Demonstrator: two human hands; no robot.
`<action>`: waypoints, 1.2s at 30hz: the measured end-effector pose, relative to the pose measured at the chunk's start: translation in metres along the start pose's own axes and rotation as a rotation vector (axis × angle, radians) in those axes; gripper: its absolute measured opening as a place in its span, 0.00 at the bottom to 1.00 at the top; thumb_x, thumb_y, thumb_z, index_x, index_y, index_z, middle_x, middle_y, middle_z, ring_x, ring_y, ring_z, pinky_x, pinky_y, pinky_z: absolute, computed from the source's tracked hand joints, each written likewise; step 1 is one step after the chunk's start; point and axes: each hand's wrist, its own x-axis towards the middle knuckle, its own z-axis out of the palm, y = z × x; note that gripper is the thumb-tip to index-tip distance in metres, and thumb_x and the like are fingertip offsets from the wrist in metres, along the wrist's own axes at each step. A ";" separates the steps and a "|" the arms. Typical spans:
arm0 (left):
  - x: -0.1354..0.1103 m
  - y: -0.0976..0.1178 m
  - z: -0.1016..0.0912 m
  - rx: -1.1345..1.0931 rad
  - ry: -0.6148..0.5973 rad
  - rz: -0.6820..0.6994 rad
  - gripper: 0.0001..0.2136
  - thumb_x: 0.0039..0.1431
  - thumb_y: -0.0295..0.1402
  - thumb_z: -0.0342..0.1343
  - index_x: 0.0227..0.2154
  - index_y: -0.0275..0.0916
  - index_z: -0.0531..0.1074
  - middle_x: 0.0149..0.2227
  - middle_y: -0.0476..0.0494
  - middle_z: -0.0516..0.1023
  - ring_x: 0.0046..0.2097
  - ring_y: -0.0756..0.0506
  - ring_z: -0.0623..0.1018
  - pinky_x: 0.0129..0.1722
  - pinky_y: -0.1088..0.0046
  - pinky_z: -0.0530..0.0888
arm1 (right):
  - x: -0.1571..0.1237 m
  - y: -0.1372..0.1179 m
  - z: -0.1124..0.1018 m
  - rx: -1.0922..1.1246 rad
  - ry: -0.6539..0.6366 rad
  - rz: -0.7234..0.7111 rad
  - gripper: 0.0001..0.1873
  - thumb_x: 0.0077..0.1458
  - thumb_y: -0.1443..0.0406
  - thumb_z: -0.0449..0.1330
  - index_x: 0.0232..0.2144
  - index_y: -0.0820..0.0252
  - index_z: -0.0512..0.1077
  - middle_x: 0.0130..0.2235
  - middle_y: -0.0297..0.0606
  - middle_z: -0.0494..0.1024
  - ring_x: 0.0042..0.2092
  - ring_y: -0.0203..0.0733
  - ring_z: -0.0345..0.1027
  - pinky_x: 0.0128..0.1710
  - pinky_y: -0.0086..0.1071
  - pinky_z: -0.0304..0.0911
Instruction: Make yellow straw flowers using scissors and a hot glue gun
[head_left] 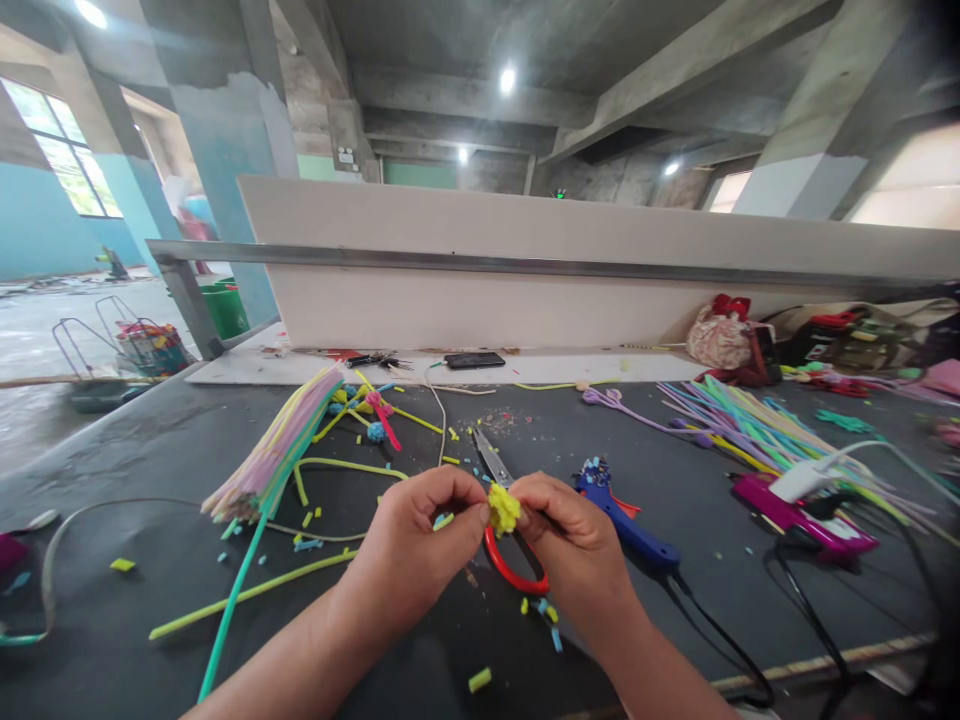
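A small, fuzzy yellow pipe-cleaner piece (504,508) is pinched between both hands, above the dark tabletop. My left hand (424,545) grips its left side with thumb and forefinger. From the right, my right hand (574,550) holds the other side the same way. Beneath the hands lie scissors (493,457) with red handles, partly covered by the right hand. A blue glue gun (630,520) rests just right of my right hand. Yellow and blue cut bits (480,680) are scattered around.
A bundle of pastel pipe cleaners (281,440) lies at left, another bundle (757,430) at right. A purple power strip (806,520) with a white plug and black cables sits at right. A phone (474,360) lies by the white partition (480,300). A cloth pouch (720,335) stands at back right.
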 end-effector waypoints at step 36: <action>0.006 0.003 -0.008 0.069 -0.117 -0.155 0.06 0.49 0.32 0.54 0.22 0.35 0.70 0.20 0.52 0.66 0.24 0.53 0.62 0.24 0.79 0.59 | -0.003 0.007 0.015 0.445 0.132 0.521 0.10 0.44 0.60 0.66 0.22 0.61 0.73 0.18 0.28 0.63 0.21 0.29 0.51 0.21 0.26 0.46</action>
